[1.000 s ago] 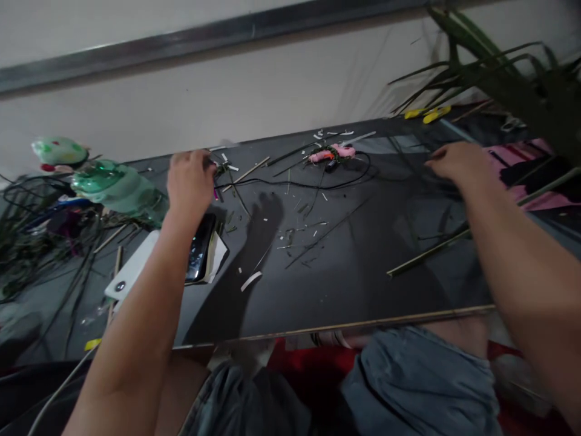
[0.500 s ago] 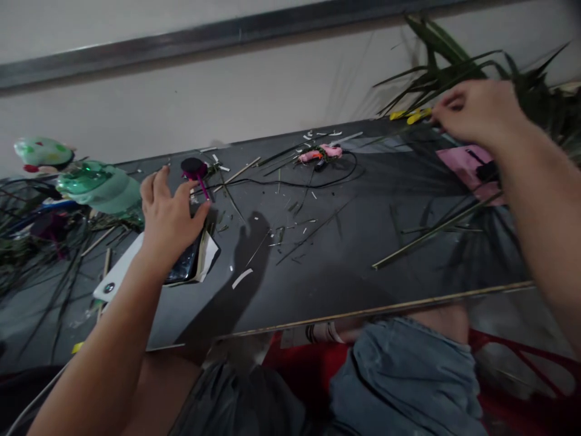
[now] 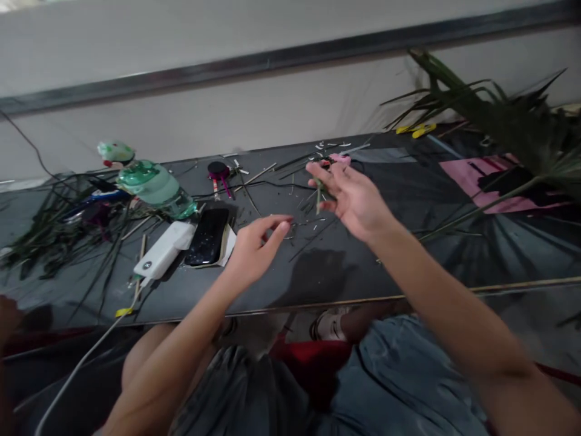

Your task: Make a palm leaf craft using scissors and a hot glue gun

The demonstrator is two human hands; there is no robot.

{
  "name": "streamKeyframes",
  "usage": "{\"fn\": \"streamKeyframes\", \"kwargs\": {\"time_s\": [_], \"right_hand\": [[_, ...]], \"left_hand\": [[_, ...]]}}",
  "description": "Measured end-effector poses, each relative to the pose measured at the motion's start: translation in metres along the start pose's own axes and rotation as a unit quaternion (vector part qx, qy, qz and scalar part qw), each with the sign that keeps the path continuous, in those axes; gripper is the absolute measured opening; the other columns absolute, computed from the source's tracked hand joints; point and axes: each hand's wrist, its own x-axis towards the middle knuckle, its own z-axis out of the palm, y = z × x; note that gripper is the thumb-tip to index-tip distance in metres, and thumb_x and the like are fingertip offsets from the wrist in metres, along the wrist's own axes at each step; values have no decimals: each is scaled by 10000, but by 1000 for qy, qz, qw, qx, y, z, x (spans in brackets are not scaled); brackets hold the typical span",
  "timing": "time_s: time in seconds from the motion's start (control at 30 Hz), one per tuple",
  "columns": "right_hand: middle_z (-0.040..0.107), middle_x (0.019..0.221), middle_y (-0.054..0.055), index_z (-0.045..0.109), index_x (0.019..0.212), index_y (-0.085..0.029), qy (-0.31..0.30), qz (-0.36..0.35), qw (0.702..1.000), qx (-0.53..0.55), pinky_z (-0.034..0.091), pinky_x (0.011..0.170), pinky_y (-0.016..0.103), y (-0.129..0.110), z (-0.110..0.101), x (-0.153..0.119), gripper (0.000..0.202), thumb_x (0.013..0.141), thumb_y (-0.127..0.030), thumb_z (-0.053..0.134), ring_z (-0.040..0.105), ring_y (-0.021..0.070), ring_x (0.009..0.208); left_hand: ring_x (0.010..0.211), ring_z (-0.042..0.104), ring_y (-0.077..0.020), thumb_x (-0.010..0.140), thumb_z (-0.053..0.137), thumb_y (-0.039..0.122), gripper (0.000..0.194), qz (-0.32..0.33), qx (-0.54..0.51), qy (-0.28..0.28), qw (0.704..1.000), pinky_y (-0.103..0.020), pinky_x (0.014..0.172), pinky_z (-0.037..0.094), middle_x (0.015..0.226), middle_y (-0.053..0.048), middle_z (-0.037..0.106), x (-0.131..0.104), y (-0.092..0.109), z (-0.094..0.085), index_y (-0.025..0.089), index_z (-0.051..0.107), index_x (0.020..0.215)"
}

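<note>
My right hand [image 3: 356, 203] is raised over the table, palm partly turned up. Between its thumb and fingers is a small green leaf strip [image 3: 318, 195], blurred by motion. To its left, my left hand [image 3: 254, 251] reaches inward with fingers stretched out and the thumb close to the index finger; I see nothing held in it. Just left of that hand, a black phone [image 3: 207, 236] lies on the table. Behind my right hand's fingertips, a pink item [image 3: 341, 158] is partly hidden. Leaf scraps and white paper bits are scattered about.
A white power bank [image 3: 161, 254] with a cable, a green bottle [image 3: 154, 184] and a purple-handled tool [image 3: 220, 172] stand or lie leftward. Cut leaves [image 3: 45, 230] pile up at far left. Yellow-handled scissors [image 3: 422, 130], pink sheet [image 3: 467, 181] and palm fronds [image 3: 512, 115] are rightward.
My right hand has left the yellow-handled scissors and come to the middle, now with a leaf strip. My left hand has moved right, away from the phone. The view has shifted left.
</note>
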Motion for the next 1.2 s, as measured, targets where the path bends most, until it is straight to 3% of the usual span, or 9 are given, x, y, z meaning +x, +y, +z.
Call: {"fn": "streamKeyframes", "kwargs": {"time_s": [0.2,0.43,0.53,0.63,0.7,0.77,0.97,1.1,1.2], "right_hand": [[498,1455,-40,444,896,-260,-32,-28,996,73,567,811,289,50,27,-31,358,825,-553,638,557,160,1188],[453,1482,-1,534,835,-246,-46,-106,985,-126,552,851,346,65,21,-26,323,824,-559,613,551,206,1207],[460,1473,31,573,909,-247,-33,-105,980,-165,543,838,328,63,23,-22,332,829,-568,605,551,205,1206],[555,1365,78,622,1037,-229,2,-122,967,-224,523,776,296,56,25,-23,363,849,-539,602,613,176,1043],[682,1110,67,670,977,-208,9,-142,946,-292,492,746,280,52,28,-27,306,883,-486,586,632,154,900],[702,852,34,691,874,-199,-4,-146,925,-350,463,711,265,49,32,-34,284,906,-454,570,630,140,785],[611,637,11,690,767,-164,-10,-160,892,-423,356,546,247,34,35,-38,470,893,-590,538,498,92,565],[391,451,-24,617,573,-154,-55,-130,874,-465,225,449,240,-7,14,-9,608,787,-722,585,310,52,442],[316,424,-42,649,675,-165,68,-108,874,-469,200,413,234,-54,3,18,593,766,-748,592,264,50,398]], "left_hand": [[715,620,-157,829,615,579,445,-136,-279,-36,950,-262,578,432,909,-91,758,-6,4,9,188,768,976],[603,563,-124,644,819,472,305,-177,-353,-48,918,-244,537,415,731,-67,727,-13,-6,4,184,777,733],[580,548,-111,601,849,443,288,-169,-382,-18,908,-240,551,432,662,-42,697,-13,-8,3,186,771,703],[587,561,-111,583,861,433,299,-159,-391,60,905,-251,595,470,660,-33,699,-13,-11,7,189,778,734],[605,578,-117,600,852,428,295,-151,-383,101,906,-259,617,484,683,-35,712,-13,-12,10,190,782,759],[617,586,-118,611,846,411,278,-144,-376,128,907,-258,626,487,702,-36,722,-12,-13,14,189,782,766],[638,599,-120,633,826,392,270,-133,-369,153,907,-248,618,482,742,-45,734,-12,-13,18,177,771,786],[624,587,-123,675,795,392,239,-125,-337,153,921,-238,569,456,730,-48,726,-12,-23,17,179,765,780],[549,532,-108,703,767,382,207,-128,-270,148,943,-228,499,398,681,-39,710,-11,-33,18,182,771,759]]}}
